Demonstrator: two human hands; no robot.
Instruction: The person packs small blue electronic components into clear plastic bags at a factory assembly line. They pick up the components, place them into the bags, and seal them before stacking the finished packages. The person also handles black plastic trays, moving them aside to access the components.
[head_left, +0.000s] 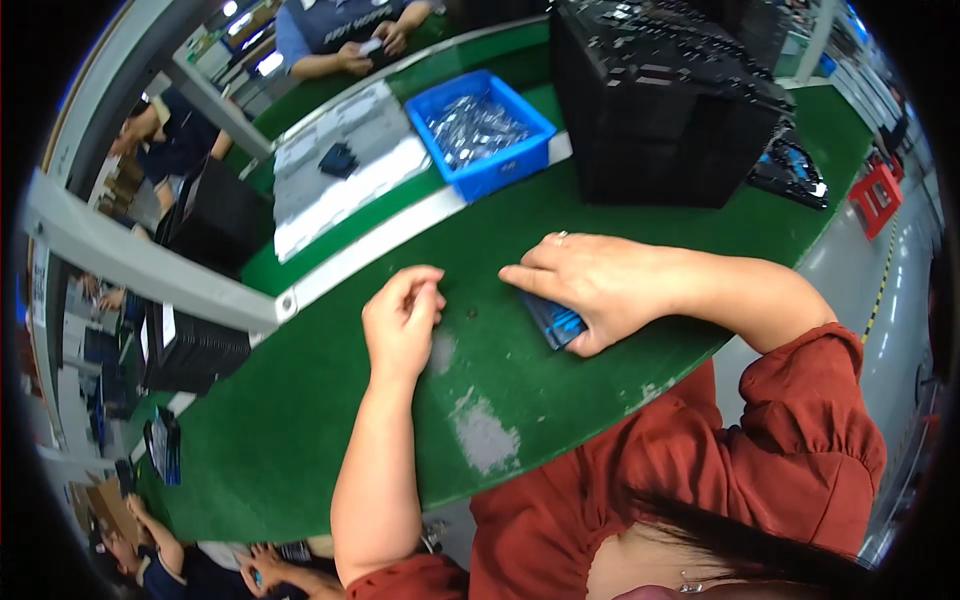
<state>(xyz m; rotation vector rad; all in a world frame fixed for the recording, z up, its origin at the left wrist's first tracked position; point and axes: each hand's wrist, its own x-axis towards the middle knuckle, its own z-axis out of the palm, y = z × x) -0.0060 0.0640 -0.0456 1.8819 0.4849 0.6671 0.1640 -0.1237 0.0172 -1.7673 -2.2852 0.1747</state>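
Note:
Over the green tabletop (pixel 300 420), my left hand (pixel 400 320) is curled with the thumb against the bent fingers. What lies inside it, if anything, is hidden. To its right, my right hand (pixel 610 285) reaches over a small flat black-and-blue plastic piece (pixel 553 322) on the table. Fingers lie along its far side and the thumb presses its near end. Most of that piece is covered by the palm. A tiny dark speck (pixel 471 314) sits on the table between the two hands.
A blue bin (pixel 468 185) of small clear parts stands beyond my hands. At the far right rises a tall stack of black trays (pixel 650 140). A dark piece (pixel 338 160) lies on a grey-white sheet (pixel 300 205). A metal frame (pixel 150 250) borders the left. Other people work around.

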